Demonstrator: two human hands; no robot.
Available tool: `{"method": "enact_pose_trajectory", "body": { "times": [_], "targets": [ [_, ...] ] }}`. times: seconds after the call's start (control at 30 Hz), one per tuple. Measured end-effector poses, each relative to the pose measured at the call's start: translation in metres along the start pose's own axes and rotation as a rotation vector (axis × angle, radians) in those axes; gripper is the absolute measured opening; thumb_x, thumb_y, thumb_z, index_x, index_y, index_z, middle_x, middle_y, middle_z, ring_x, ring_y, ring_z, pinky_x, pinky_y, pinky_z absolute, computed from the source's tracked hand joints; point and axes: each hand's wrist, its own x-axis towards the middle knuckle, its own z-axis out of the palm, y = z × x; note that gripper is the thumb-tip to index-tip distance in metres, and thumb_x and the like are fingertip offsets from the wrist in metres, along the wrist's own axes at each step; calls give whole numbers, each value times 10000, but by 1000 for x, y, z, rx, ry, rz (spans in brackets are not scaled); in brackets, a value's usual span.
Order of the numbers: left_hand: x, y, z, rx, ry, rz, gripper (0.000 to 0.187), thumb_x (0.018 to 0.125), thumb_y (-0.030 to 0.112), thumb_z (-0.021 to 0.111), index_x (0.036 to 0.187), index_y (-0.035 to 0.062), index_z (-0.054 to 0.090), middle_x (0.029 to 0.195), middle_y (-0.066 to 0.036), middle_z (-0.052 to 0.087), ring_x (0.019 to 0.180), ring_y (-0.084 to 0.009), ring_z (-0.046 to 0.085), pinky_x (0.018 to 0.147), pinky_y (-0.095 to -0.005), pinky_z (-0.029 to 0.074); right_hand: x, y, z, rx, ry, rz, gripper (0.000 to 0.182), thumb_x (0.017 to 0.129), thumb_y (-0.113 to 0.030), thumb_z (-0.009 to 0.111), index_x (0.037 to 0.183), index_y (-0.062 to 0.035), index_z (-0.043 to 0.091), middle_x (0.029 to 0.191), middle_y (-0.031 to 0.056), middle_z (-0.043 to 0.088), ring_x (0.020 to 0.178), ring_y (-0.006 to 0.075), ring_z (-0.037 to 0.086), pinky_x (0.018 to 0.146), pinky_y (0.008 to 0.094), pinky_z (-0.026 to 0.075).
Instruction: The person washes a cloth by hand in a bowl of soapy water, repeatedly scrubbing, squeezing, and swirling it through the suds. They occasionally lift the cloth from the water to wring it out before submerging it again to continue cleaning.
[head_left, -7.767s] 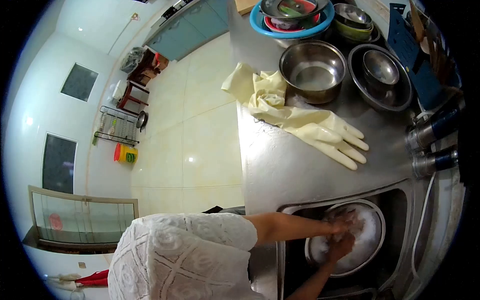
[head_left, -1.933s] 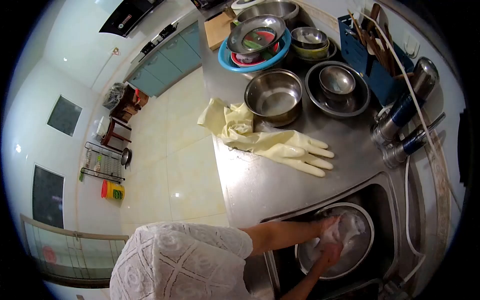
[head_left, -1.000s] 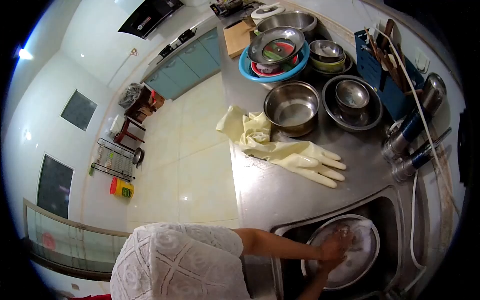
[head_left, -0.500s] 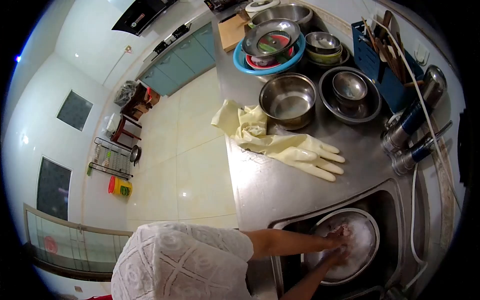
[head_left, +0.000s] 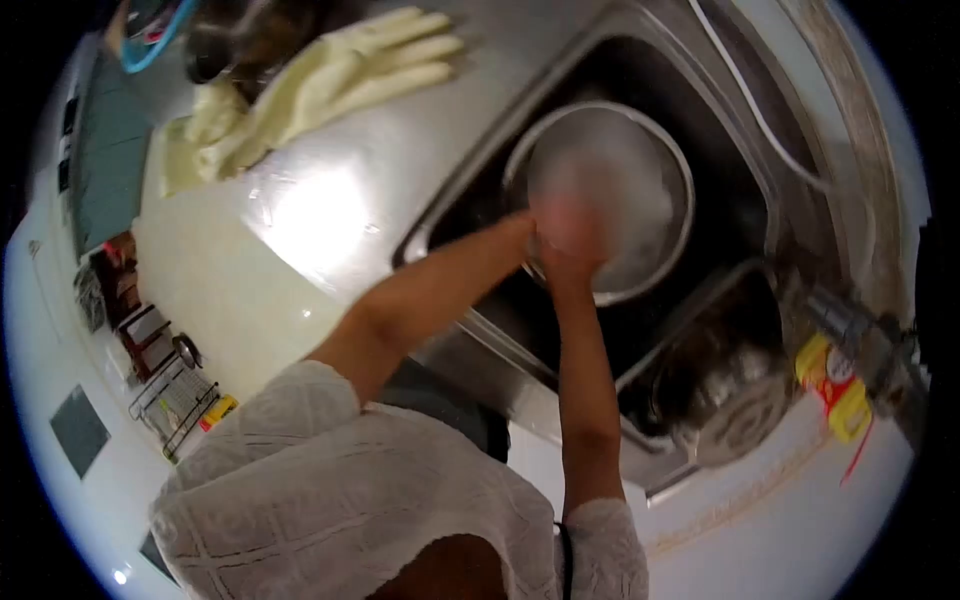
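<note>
In the sink stands a round metal basin (head_left: 684,180) holding cloudy, foamy water (head_left: 640,215). My left hand (head_left: 548,212) reaches into it over the near left side. Close beside it, and seeming to overlap it, my right hand (head_left: 580,235) comes in from below. Both hands are smeared by motion, so their fingers do not show clearly. Whether either one holds something under the foam cannot be made out.
Pale yellow rubber gloves (head_left: 320,90) lie on the steel counter (head_left: 440,120) left of the sink (head_left: 735,190). A blurred metal pot (head_left: 740,410) sits by the second sink section. A yellow-and-red package (head_left: 835,385) is near the faucet (head_left: 850,330).
The view has turned and swung toward the sink, so the basin now appears higher up and the gloves sit at upper left. Both hands stay in the basin, now more blurred.
</note>
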Motion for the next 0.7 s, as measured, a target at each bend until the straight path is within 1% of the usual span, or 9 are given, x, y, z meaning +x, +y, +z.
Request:
{"method": "enact_pose_trajectory", "body": {
  "times": [0.1, 0.17, 0.23, 0.3, 0.43, 0.5, 0.57, 0.63, 0.7],
  "targets": [
    [-10, 10, 7, -29, 69, -1, 487, 807, 371, 471, 1167, 64, 355, 1105, -88, 433, 1001, -199, 429, 823, -334, 369, -4, 37, 27, 9, 116, 112, 198, 719, -268, 570, 750, -77, 530, 696, 106, 542, 635, 283, 534, 563, 362, 423],
    [-14, 17, 14, -16, 93, 12, 477, 807, 376, 472, 1154, 64, 375, 1083, -83, 455, 981, -197, 449, 809, -331, 383, 3, 55, 26, -72, 23, 537, 236, 752, -298, 526, 767, -63, 512, 746, 105, 574, 642, 301, 550, 570, 383, 422],
    [-21, 23, 20, -4, 96, 13, 472, 807, 378, 472, 1148, 63, 385, 1072, -81, 467, 971, -195, 458, 802, -330, 390, 8, 65, 20, -95, 17, 645, 273, 765, -330, 506, 794, -59, 519, 775, 118, 579, 678, 308, 552, 594, 388, 421],
    [-31, 32, 28, 125, 143, 270, 472, 793, 386, 498, 1111, 48, 413, 1045, -72, 479, 949, -209, 463, 762, -365, 402, 4, 76, 10, -116, 22, 753, 313, 779, -363, 486, 820, -55, 526, 804, 131, 584, 715, 316, 555, 618, 394, 421],
    [-41, 60, 14, 238, 42, 295, 596, 743, 285, 591, 1212, 67, 297, 1166, -93, 401, 1070, -246, 391, 908, -361, 320, -28, 100, -20, 239, -288, 997, 432, 756, -434, 518, 985, -69, 551, 807, 113, 598, 792, 256, 558, 742, 350, 394],
    [-50, 67, 14, 460, 10, 412, 632, 702, 144, 624, 1225, 71, 278, 1174, -97, 390, 1067, -243, 393, 908, -349, 325, -32, 97, -36, 223, -828, 975, 413, 732, -379, 577, 954, -31, 571, 840, 112, 598, 784, 224, 552, 744, 327, 393],
    [-48, 64, 9, 392, -8, 437, 566, 709, 75, 583, 1202, 76, 305, 1134, -84, 426, 1044, -194, 403, 881, -303, 328, -26, 91, -55, 313, -661, 1015, 417, 701, -340, 622, 919, 12, 579, 849, 132, 594, 781, 217, 545, 738, 317, 399],
    [-53, 63, 9, 464, 213, 551, 620, 711, -16, 536, 1250, 107, 254, 1184, -110, 374, 1065, -241, 393, 895, -321, 341, -25, 103, -62, 242, -179, 1059, 404, 712, -296, 619, 937, 35, 566, 825, 138, 588, 754, 223, 545, 735, 315, 403],
    [-45, 61, 2, 638, 290, 545, 640, 721, -49, 496, 1272, 128, 224, 1214, -112, 347, 1071, -244, 389, 896, -322, 340, -19, 113, -53, 243, -92, 1064, 441, 710, -289, 620, 1023, 8, 529, 953, 141, 555, 825, 225, 526, 763, 313, 389]
  ]
}}
